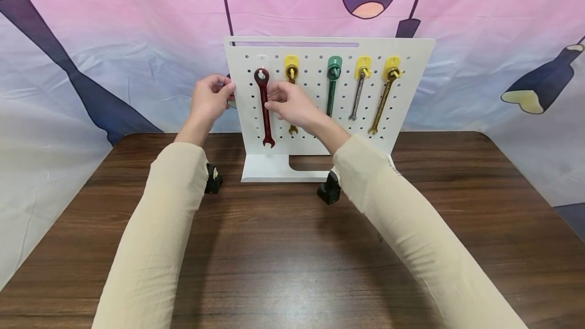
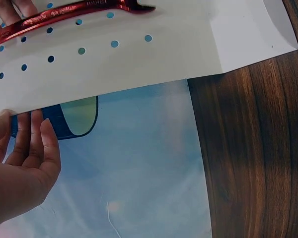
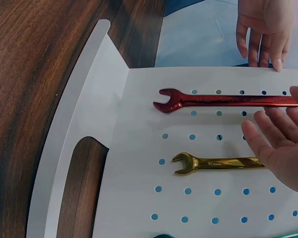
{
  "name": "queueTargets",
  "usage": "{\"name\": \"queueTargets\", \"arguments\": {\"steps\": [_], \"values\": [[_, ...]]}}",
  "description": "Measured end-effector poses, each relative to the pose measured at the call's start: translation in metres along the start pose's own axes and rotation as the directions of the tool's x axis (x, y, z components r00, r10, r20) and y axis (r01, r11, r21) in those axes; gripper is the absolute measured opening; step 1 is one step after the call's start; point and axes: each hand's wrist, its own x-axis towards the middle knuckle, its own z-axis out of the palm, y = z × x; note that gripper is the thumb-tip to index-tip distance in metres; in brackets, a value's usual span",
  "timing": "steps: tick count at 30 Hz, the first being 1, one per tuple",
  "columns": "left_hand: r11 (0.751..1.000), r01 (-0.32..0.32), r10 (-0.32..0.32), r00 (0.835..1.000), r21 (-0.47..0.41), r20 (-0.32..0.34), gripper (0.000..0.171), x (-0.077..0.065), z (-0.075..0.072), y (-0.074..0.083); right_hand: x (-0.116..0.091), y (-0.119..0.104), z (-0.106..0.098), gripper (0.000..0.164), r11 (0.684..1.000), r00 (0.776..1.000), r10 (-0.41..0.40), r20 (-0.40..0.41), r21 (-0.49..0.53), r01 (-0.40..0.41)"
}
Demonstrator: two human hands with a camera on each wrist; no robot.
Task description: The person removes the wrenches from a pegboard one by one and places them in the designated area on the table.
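Observation:
A red combination wrench (image 1: 266, 116) hangs by its ring end from a clear hook at the left of a white pegboard (image 1: 311, 141). My right hand (image 1: 292, 103) pinches its shaft, thumb on one side and fingers on the other, as the right wrist view shows. With the left hand (image 1: 211, 98) I grip the board's left edge, fingers partly behind it. A gold wrench (image 3: 218, 163) hangs just beside the red one, below my right fingers in that view.
Farther right hang a green wrench (image 1: 331, 93), a silver wrench (image 1: 358, 96) and another gold wrench (image 1: 383, 103) on coloured hooks. The board stands on a brown wooden table (image 1: 274, 248), before a printed cloth backdrop (image 1: 137, 65).

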Motion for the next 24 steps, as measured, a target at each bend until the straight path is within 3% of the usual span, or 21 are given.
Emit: {"name": "queueTargets", "arguments": {"steps": [8, 24], "values": [[1.000, -0.007, 0.007, 1.000, 0.004, -0.003, 0.024, 0.000, 0.000, -0.001, -0.003, -0.001, 0.002, 0.016, 0.999, 1.000, -0.024, -0.012, 0.043, 0.024], [1.000, 0.007, -0.007, 1.000, 0.006, -0.008, 0.026, 0.000, 0.000, 0.000, -0.011, -0.005, 0.006, 0.008, 0.998, 0.999, -0.027, -0.044, 0.055, 0.030]]}}
